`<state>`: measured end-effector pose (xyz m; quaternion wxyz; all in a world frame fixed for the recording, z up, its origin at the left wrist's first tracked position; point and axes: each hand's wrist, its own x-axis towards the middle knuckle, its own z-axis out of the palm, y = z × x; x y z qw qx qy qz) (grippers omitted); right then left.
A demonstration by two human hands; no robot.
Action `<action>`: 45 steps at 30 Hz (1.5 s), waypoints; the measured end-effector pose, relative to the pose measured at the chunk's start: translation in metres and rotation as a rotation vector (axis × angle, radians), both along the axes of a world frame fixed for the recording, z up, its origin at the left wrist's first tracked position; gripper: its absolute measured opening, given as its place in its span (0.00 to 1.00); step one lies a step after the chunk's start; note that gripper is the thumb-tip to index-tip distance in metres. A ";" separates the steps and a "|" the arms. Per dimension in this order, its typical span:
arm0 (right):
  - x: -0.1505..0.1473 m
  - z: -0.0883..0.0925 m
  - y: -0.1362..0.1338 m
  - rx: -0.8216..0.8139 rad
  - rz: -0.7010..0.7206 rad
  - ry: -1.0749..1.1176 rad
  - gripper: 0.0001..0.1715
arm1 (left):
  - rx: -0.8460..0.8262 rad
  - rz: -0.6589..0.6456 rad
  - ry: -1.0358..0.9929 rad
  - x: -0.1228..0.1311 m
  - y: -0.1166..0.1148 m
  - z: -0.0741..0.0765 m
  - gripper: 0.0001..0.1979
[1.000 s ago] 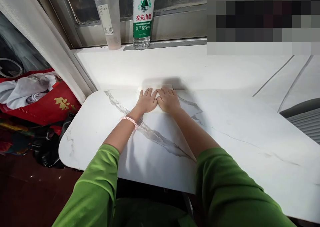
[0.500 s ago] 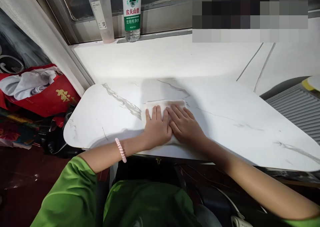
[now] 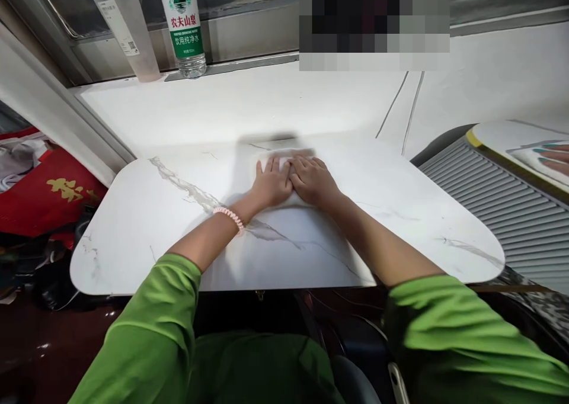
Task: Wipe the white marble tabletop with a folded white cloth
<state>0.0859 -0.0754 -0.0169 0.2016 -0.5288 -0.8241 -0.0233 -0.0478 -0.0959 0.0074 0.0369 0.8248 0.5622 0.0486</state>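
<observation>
A folded white cloth (image 3: 284, 153) lies on the white marble-patterned tabletop (image 3: 142, 226), close to the wall side. My left hand (image 3: 273, 182) rests flat on it with the fingers spread, a pink coiled band (image 3: 229, 216) round the wrist. Beside it, my right hand (image 3: 313, 179) presses down on the same cloth, fingers stretched forward and slightly blurred. The two hands touch along their inner edges. Most of the cloth is covered by them; its far edge and a strip below the palms show.
On the ledge behind stand a water bottle (image 3: 184, 31) and a tall translucent container (image 3: 127, 37). A red bag (image 3: 44, 191) with white fabric sits left of the table. To the right is a grey ridged panel (image 3: 489, 191) beside a yellow-edged board (image 3: 524, 134).
Both hands and the cloth have slid away from me across the tabletop, toward the wall. My arms are stretched further out. The camera view has shifted to the right.
</observation>
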 end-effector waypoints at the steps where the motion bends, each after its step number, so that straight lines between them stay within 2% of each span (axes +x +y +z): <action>1: -0.002 0.000 0.015 -0.002 -0.004 0.008 0.27 | 0.008 0.014 0.002 -0.001 0.013 0.000 0.28; 4: -0.007 0.000 0.052 -0.007 0.009 0.011 0.27 | 0.033 0.054 0.008 -0.003 0.045 0.000 0.27; 8: -0.007 0.002 0.080 -0.022 0.017 0.023 0.27 | 0.064 0.085 0.011 -0.002 0.071 -0.003 0.27; 11: -0.005 0.003 0.090 -0.029 0.009 0.024 0.27 | 0.088 0.086 0.007 0.000 0.081 -0.004 0.27; 14: -0.004 0.003 0.090 -0.049 0.007 -0.025 0.30 | 0.082 0.103 -0.003 0.001 0.080 -0.005 0.27; 18: 0.001 0.001 0.073 -0.063 0.016 -0.082 0.32 | 0.070 0.126 -0.014 0.003 0.061 -0.004 0.28; 23: 0.028 -0.006 0.022 0.016 0.079 -0.123 0.32 | 0.032 0.072 -0.004 0.022 0.009 0.000 0.30; 30: 0.103 -0.013 -0.078 0.034 0.098 -0.110 0.32 | -0.010 -0.002 0.048 0.086 -0.091 0.007 0.33; 34: 0.150 -0.018 -0.116 -0.015 0.072 -0.098 0.31 | 0.002 -0.083 0.076 0.125 -0.128 0.010 0.33; 36: 0.168 -0.020 -0.123 -0.037 0.030 -0.081 0.31 | 0.047 -0.105 0.067 0.141 -0.134 0.008 0.32; 39: 0.184 -0.021 -0.123 -0.050 -0.045 -0.060 0.32 | 0.126 -0.110 0.034 0.158 -0.129 0.001 0.32; 45: 0.196 -0.020 -0.090 -0.055 -0.071 -0.091 0.32 | 0.114 -0.133 -0.052 0.172 -0.092 -0.011 0.31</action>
